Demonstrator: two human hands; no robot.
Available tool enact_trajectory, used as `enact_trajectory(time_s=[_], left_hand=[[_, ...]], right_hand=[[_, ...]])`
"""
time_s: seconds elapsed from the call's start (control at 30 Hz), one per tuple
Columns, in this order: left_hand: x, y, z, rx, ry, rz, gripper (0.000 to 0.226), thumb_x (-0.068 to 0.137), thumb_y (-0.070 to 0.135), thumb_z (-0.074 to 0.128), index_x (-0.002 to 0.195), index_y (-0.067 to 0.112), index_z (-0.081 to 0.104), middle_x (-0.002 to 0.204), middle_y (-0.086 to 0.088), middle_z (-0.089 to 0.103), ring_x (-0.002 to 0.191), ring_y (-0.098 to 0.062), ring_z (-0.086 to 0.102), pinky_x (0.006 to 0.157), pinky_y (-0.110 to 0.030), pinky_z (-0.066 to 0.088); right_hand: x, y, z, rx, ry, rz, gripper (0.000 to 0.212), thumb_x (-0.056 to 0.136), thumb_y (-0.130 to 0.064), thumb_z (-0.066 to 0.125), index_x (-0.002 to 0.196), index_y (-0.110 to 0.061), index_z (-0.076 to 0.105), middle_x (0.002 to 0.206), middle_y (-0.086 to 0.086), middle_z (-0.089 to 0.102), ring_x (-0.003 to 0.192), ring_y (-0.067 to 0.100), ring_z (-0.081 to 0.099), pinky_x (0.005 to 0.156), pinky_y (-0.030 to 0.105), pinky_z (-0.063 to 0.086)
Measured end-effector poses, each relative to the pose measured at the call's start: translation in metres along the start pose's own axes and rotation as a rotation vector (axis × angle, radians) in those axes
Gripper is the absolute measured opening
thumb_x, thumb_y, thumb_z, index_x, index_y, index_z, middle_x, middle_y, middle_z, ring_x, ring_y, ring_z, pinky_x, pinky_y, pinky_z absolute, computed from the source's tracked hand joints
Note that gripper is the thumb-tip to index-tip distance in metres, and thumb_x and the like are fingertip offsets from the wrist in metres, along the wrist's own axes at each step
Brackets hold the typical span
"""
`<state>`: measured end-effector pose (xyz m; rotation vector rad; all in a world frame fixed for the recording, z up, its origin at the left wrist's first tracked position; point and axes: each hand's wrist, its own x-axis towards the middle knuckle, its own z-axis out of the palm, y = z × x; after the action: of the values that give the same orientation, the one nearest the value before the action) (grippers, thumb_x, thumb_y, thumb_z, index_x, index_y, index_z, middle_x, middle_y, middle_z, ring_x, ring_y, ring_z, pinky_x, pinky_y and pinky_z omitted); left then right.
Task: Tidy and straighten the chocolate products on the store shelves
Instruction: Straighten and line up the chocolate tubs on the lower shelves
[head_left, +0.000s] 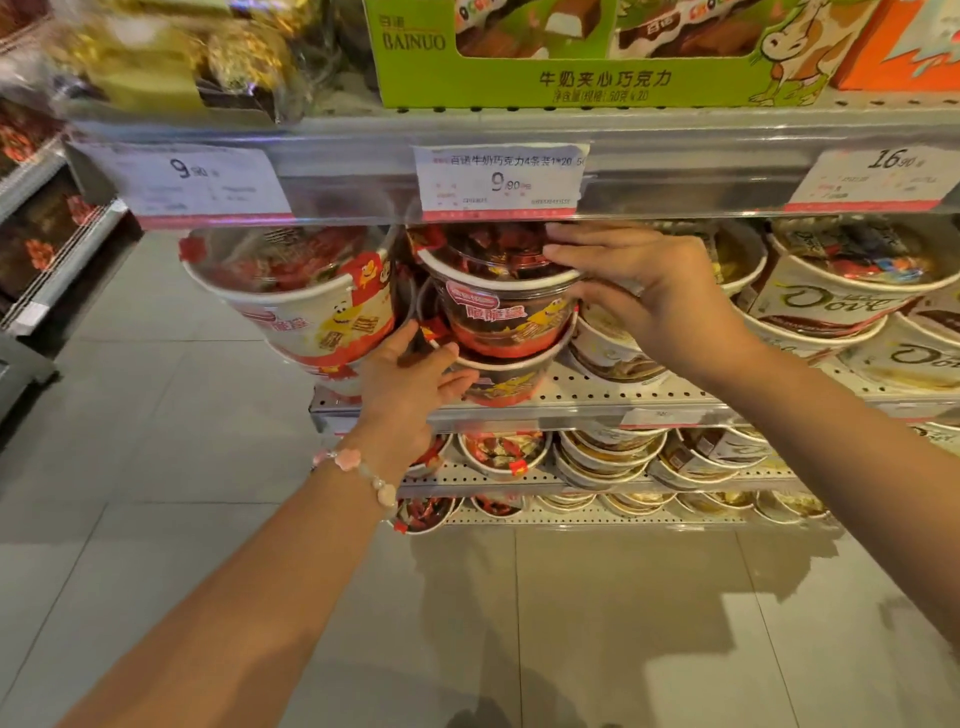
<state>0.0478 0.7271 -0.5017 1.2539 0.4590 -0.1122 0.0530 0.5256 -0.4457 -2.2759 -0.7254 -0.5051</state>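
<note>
perforated metal shelf (613, 397), stacked red chocolate tubs (498, 332) beside cream dove tubs (810, 306)

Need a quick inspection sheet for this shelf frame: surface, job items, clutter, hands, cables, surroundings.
Surface: perforated metal shelf, tubs stacked on it.
Job's things: upper red chocolate tub sits tilted on the lower red tub; white-and-red tub to the left leans; Dove tubs to the right.
Clutter: nothing seen.
Grippers: left hand touches the lower part of the stack; right hand holds the upper tub at its lid rim.
Cables: nothing seen.
Surroundings: price tag on the shelf edge above; green Bainuo box on the top shelf; tiled floor.
</note>
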Motion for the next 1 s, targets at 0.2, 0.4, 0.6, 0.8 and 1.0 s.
enact_trajectory(time_s=[0.2, 0.4, 0.6, 0.8, 1.0], left_hand=[[0.002, -0.006, -0.003, -0.013, 0.015, 0.028, 0.05, 0.086, -0.002, 0.06, 0.133, 0.007, 0.047, 0.101, -0.007, 0.065, 0.069, -0.015, 0.069, 0.06, -0.022, 0.058], [-0.002, -0.011, 0.004, -0.052, 0.079, 0.034, 0.022, 0.085, 0.0, 0.061, 0.105, 0.01, 0.064, 0.099, -0.008, 0.069, 0.092, -0.025, 0.068, 0.061, -0.022, 0.058], [-0.001, -0.008, 0.004, -0.043, 0.101, 0.023, 0.042, 0.084, -0.002, 0.061, 0.126, 0.003, 0.055, 0.116, -0.015, 0.063, 0.084, -0.021, 0.067, 0.057, -0.021, 0.057], [-0.004, -0.004, 0.006, -0.044, 0.082, 0.018, 0.043, 0.086, -0.002, 0.059, 0.128, 0.001, 0.05, 0.112, -0.014, 0.061, 0.082, -0.022, 0.065, 0.057, -0.021, 0.058], [-0.003, -0.001, 0.009, -0.04, 0.107, -0.002, 0.046, 0.088, -0.002, 0.057, 0.132, 0.001, 0.046, 0.109, -0.012, 0.059, 0.088, -0.025, 0.064, 0.062, -0.025, 0.058]], right_hand=[[0.0, -0.005, -0.003, 0.1, -0.056, 0.142, 0.034, 0.083, -0.001, 0.062, 0.116, -0.004, 0.061, 0.124, 0.001, 0.056, 0.121, 0.015, 0.051, 0.098, 0.009, 0.037], [0.004, -0.028, 0.012, -0.18, -0.14, 0.157, 0.074, 0.071, -0.056, 0.063, 0.135, -0.023, 0.045, 0.139, 0.005, 0.045, 0.129, 0.024, 0.038, 0.106, 0.031, 0.027], [0.008, -0.028, 0.022, -0.239, -0.013, 0.153, 0.055, 0.076, -0.043, 0.064, 0.125, -0.016, 0.058, 0.133, 0.01, 0.054, 0.126, 0.031, 0.044, 0.101, 0.027, 0.025], [0.005, -0.02, 0.013, -0.129, -0.075, 0.111, 0.053, 0.078, -0.036, 0.063, 0.126, -0.016, 0.057, 0.135, 0.008, 0.052, 0.129, 0.026, 0.043, 0.107, 0.033, 0.029], [0.012, -0.013, 0.008, 0.01, -0.13, 0.115, 0.055, 0.079, -0.041, 0.064, 0.128, -0.019, 0.054, 0.136, 0.006, 0.051, 0.128, 0.02, 0.044, 0.097, 0.043, 0.046]])
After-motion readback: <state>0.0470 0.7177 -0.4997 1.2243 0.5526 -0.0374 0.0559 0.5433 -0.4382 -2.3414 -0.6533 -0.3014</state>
